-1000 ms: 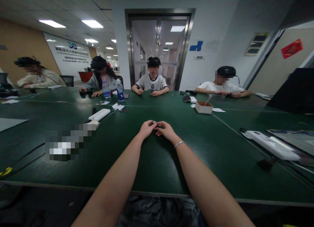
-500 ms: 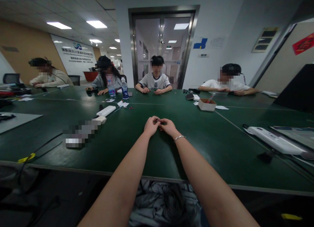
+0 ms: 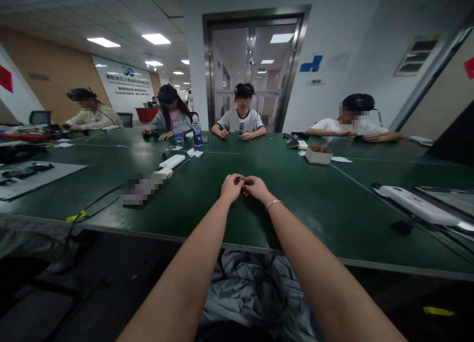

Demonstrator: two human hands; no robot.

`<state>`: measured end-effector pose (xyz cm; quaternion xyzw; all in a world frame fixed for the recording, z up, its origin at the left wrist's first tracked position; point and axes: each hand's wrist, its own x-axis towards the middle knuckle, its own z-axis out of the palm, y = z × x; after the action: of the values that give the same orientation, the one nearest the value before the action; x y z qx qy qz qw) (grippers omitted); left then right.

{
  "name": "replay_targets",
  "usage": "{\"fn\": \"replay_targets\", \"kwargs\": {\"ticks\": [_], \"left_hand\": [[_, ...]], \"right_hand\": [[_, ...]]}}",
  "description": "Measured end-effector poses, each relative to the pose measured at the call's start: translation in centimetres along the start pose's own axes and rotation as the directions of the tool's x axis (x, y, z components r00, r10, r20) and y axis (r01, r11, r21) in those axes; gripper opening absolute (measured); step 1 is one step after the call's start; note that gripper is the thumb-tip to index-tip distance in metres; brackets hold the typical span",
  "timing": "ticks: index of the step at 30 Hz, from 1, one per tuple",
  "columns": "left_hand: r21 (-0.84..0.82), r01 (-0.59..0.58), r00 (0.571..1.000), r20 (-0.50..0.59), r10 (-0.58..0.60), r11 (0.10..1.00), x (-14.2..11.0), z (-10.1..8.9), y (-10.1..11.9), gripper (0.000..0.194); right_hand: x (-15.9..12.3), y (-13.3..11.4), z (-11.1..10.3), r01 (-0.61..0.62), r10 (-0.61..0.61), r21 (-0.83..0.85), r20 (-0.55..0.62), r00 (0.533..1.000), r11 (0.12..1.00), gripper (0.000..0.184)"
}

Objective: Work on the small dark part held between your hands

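My left hand (image 3: 231,188) and my right hand (image 3: 256,188) meet above the green table (image 3: 192,199), straight ahead of me. Fingers and thumbs of both are pinched together around a small dark object (image 3: 242,179). Most of that object is covered by the fingertips, so its kind cannot be made out. A silver bracelet circles my right wrist.
Left of my hands lie a white power strip (image 3: 172,161) and a blurred-out item (image 3: 143,188). Further off stand two bottles (image 3: 197,132) and a small box (image 3: 319,155). A white power strip (image 3: 418,204) lies at right. Several people sit across the table.
The view has turned slightly left, so the room sits further right in the picture. My hands stay together around the small object, with only slight finger movement.
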<state>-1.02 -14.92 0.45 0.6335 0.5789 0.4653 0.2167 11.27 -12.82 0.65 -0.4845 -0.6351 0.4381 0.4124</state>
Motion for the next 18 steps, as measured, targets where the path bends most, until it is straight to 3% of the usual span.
{"fn": "replay_targets", "kwargs": {"ticks": [8,18], "left_hand": [[0.013,-0.010,1.000,-0.030,0.010,1.000,-0.9,-0.4,-0.1,0.018],[-0.034,-0.012,1.000,-0.029,0.011,0.999,1.0,0.7,-0.7,0.026]], "right_hand": [[-1.5,-1.1,0.4,0.002,-0.002,-0.015,-0.026,1.000,1.000,0.017],[0.1,-0.8,-0.6,-0.053,0.053,0.055,0.014,0.999,0.997,0.018]]}}
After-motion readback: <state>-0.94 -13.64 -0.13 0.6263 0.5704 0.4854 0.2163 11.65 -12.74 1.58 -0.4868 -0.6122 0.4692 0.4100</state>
